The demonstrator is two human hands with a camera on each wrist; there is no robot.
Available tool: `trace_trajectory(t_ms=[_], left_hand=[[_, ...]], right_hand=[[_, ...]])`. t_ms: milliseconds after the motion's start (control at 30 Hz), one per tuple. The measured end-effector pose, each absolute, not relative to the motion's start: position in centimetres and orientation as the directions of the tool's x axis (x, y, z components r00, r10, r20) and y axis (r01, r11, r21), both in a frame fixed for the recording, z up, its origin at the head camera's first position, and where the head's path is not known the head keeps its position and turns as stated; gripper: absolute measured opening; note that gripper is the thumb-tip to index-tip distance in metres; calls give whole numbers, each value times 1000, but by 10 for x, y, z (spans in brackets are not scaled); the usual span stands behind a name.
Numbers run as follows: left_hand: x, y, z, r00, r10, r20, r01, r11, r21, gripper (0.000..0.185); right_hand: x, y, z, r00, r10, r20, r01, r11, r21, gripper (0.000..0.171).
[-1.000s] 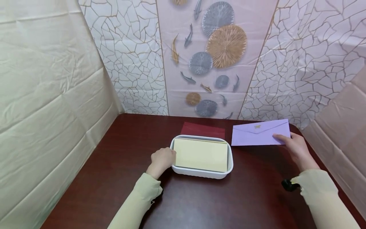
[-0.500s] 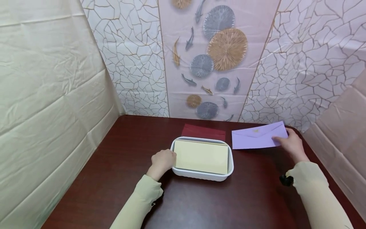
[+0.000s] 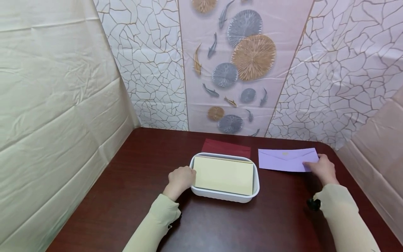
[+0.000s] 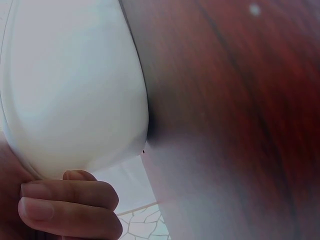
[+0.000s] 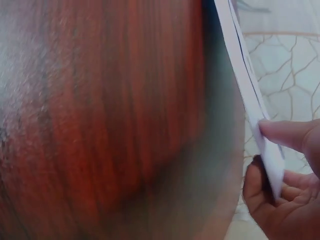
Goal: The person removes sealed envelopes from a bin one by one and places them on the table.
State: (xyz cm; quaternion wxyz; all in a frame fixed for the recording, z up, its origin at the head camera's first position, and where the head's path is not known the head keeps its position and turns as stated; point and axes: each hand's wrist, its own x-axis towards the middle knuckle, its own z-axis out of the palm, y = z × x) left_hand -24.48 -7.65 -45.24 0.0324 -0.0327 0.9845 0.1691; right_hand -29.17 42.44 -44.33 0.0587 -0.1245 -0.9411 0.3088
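Tray (image 3: pixel 255 190) already holds a cream envelope (image 3: pixel 223 175); my left hand (image 3: pixel 181 177) grips its rim, my right hand (image 3: pixel 322 169) pinches the lilac envelope (image 3: pixel 284 160), beside the tray, unloaded.

Red envelope (image 3: pixel 226 147) mostly hidden behind white tray (image 3: pixel 223 196); tray contents unclear.
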Motion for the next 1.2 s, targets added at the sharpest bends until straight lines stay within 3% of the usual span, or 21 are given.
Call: trace_trajectory(t_ms=[233, 567, 700, 967, 1200], left_hand=[[-242, -74, -454, -995, -46, -86, -73, 939, 337, 44], [-237, -73, -458, -995, -56, -85, -83, 927, 365, 42], [-237, -72, -459, -995, -50, -85, -78, 924, 373, 42], [-238, -73, -458, -996, -39, -78, -65, 926, 371, 43], [-246, -78, -452, -996, -36, -86, -65, 930, 361, 44]], right_hand=[[-276, 439, -454, -957, 284, -57, 265, 779, -569, 77], [-271, 437, -460, -946, 324, -21, 294, 831, -473, 76], [-269, 436, -462, -938, 339, -66, 332, 831, -447, 77], [-264, 440, -466, -957, 286, -45, 269, 822, -502, 65], [-263, 443, -463, -947, 309, -94, 306, 766, -566, 66]])
